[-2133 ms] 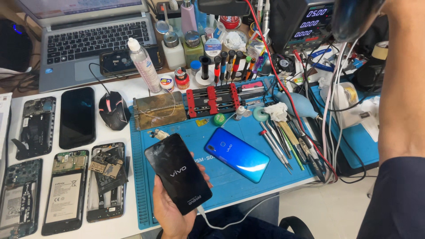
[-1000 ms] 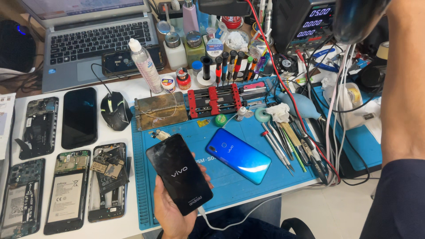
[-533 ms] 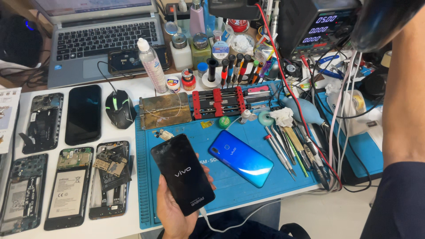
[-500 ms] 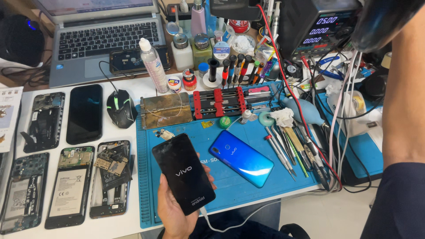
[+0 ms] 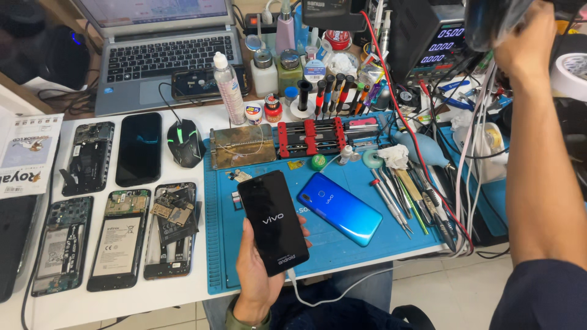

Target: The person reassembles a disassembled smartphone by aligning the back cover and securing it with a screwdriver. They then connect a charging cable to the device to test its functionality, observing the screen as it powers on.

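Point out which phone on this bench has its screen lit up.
The black phone held in the left hand over the blue mat: its screen shows a white logo. The other black phone is dark, and the opened phones lie stripped.

right hand (image 5: 524, 43) cropped at top edge, its dark object (image 5: 492, 21) blurred

**Screens and labels on the tabletop**

The left hand (image 5: 260, 269) holds a black phone (image 5: 273, 222), its dark screen showing white lettering. A laptop screen (image 5: 159, 11) glows pale at top left. A power supply display (image 5: 441, 46) shows blue digits. A printed paper sheet (image 5: 29, 156) lies at left.
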